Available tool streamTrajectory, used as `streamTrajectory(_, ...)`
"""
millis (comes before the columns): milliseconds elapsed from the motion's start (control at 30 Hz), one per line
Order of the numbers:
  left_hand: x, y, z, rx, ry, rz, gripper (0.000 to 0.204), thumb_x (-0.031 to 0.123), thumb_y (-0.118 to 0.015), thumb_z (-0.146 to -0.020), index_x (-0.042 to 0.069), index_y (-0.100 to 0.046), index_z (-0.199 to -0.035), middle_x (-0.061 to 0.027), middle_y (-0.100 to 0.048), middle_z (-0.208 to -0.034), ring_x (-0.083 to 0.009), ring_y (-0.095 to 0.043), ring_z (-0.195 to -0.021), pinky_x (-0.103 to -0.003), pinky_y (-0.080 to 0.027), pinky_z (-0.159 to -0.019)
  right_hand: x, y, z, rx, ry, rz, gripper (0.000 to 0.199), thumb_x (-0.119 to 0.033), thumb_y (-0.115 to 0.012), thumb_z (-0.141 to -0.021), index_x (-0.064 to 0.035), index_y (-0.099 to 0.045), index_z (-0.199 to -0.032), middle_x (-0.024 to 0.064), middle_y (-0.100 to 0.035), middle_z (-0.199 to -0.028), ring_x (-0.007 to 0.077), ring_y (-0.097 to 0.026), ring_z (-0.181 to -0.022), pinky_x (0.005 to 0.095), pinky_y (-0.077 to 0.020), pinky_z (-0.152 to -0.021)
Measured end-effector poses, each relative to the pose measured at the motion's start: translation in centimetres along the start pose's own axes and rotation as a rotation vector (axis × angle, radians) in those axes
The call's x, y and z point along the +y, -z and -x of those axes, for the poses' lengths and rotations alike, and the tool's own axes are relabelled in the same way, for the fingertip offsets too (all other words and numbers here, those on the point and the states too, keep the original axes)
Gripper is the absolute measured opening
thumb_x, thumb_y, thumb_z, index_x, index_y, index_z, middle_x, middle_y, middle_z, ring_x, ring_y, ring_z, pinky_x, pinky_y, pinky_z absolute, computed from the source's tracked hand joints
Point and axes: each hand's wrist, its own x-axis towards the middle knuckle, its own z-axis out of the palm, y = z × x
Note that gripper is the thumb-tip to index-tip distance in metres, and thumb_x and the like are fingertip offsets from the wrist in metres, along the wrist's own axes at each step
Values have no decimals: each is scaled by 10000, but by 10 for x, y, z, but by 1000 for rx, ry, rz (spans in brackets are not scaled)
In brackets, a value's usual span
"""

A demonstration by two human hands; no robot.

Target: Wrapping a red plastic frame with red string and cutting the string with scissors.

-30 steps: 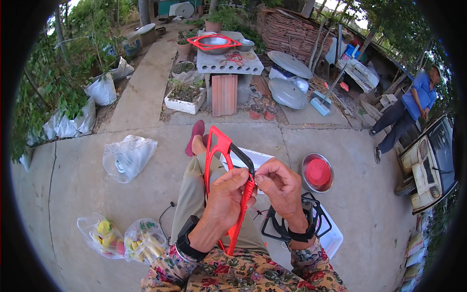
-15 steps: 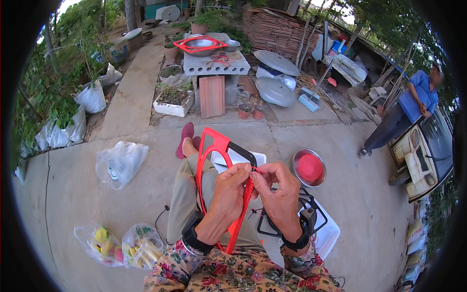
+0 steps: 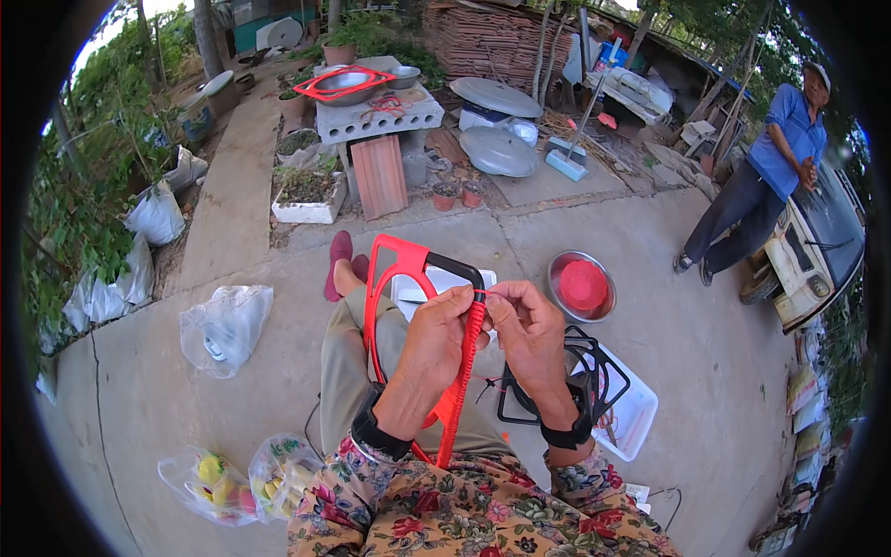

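Observation:
A flat red frame with an open middle stands tilted over my lap, and its upper right corner is a bare black section. Tight turns of red cord cover the side running down toward me. My left hand is closed around that wrapped side, with thumb and fingertips just below the black corner. Beside it my right hand pinches the thin red cord, and a short taut length shows between the two hands. What lies inside the fingers is partly hidden.
Near my right side are a black frame and a white tray; a metal basin holds a red bowl. Plastic bags lie at left. Ahead, a concrete slab table bears another red frame. A person stands right.
The whole view has swung a little to the right. My right fingers have drawn slightly away from the left ones, so the cord between them now shows. Both hands keep their hold.

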Motion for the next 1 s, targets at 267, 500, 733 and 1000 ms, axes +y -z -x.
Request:
streamTrajectory(267,2,-4,3,-21,8,13,150,196,-523,-926,53,-546,-886,-39,-584,-783,-165,-553,-699,-297,-415,-558,4,3,4,87,235,119,122,33,-605,-838,10,-574,-954,47,-593,-853,85,-584,-689,216,-474,-569)
streamTrajectory(500,-1,-8,0,35,2,-10,140,205,-505,-920,79,-545,-874,-30,-583,-783,-157,-538,-693,-310,-397,-563,-3,6,6,49,449,418,145,55,-625,-803,-4,-598,-932,72,-561,-867,110,-586,-664,223,-429,-516)
streamTrajectory(733,-3,-10,-1,22,7,24,115,196,-498,-920,93,-524,-877,-15,-570,-773,-142,-528,-678,-292,-404,-557,-4,7,9,74,373,443,111,-5,-644,-830,17,-588,-923,62,-567,-792,126,-608,-578,221,-396,-473)
streamTrajectory(1000,-5,-12,-1,43,-51,10,102,180,-514,-925,82,-510,-899,-24,-573,-782,-142,-533,-652,-288,-399,-511,4,2,1,31,66,34,98,-52,-586,-882,44,-568,-892,68,-604,-741,90,-600,-577,223,-463,-467)
